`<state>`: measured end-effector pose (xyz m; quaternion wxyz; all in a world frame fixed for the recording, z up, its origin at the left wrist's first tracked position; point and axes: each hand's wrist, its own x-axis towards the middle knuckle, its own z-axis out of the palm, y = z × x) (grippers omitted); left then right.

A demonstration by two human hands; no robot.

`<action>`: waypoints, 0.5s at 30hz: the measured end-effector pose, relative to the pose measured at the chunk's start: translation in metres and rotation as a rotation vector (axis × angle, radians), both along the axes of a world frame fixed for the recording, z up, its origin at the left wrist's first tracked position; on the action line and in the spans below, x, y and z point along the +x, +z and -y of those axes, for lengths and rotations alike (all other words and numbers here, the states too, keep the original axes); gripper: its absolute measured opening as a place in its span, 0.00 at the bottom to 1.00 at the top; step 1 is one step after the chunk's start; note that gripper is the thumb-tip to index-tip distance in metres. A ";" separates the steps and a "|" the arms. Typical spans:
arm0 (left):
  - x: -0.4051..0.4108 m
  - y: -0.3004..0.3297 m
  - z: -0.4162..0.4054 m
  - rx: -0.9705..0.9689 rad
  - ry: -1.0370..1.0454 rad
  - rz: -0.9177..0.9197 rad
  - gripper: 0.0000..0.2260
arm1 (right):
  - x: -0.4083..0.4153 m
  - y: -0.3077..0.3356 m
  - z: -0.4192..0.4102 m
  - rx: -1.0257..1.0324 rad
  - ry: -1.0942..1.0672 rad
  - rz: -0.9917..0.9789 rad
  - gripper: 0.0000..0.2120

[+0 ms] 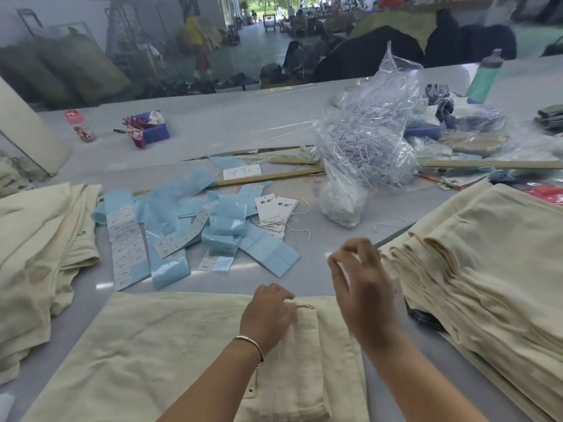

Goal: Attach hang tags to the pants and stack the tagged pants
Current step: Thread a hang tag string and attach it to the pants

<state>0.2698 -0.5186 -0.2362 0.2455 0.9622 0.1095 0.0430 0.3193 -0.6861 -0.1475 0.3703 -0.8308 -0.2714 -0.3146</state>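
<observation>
A cream pair of pants [158, 345] lies flat on the table in front of me. My left hand [268, 312] rests on its waistband with curled fingers pinching the cloth near a small metal hook [306, 306]. My right hand [359, 284] hovers just above and to the right, its fingertips pinched together; what they hold is too blurred to tell. White hang tags [275, 208] with strings lie beyond, among blue label strips [189, 226]. A tall stack of folded cream pants [481, 263] stands at the right.
A loose heap of cream pants [39, 245] lies at the left. A clear plastic bag of tag fasteners [362, 147] stands mid-table, with wooden rulers [274, 177] behind the labels. A teal bottle [484, 77], a small red bottle [80, 126] and a purple box [149, 129] sit farther back.
</observation>
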 end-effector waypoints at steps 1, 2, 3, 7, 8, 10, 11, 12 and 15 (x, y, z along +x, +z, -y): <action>0.006 -0.005 -0.001 0.038 -0.022 -0.054 0.13 | -0.001 -0.012 -0.005 -0.017 0.050 -0.055 0.05; 0.011 -0.009 -0.002 0.079 -0.048 -0.085 0.12 | 0.000 -0.027 -0.009 -0.041 0.096 -0.128 0.05; 0.014 -0.012 -0.004 0.110 -0.072 -0.087 0.11 | 0.000 -0.043 -0.012 -0.069 0.132 -0.220 0.05; 0.017 -0.021 -0.008 0.043 -0.110 0.012 0.08 | -0.001 -0.097 -0.019 -0.164 0.178 -0.582 0.02; 0.016 -0.021 -0.009 -0.012 -0.092 0.028 0.07 | -0.001 -0.104 -0.021 -0.181 0.184 -0.603 0.02; 0.018 -0.018 -0.008 -0.148 -0.012 0.031 0.06 | -0.001 -0.110 -0.027 -0.208 0.188 -0.585 0.02; 0.019 -0.016 -0.007 -0.218 0.032 0.018 0.07 | -0.001 -0.110 -0.030 -0.217 0.178 -0.553 0.02; 0.020 -0.014 -0.006 -0.289 0.072 -0.004 0.09 | -0.001 -0.111 -0.033 -0.216 0.159 -0.505 0.03; 0.023 -0.008 -0.006 -0.466 0.157 -0.073 0.11 | -0.002 -0.111 -0.044 -0.152 0.047 -0.380 0.08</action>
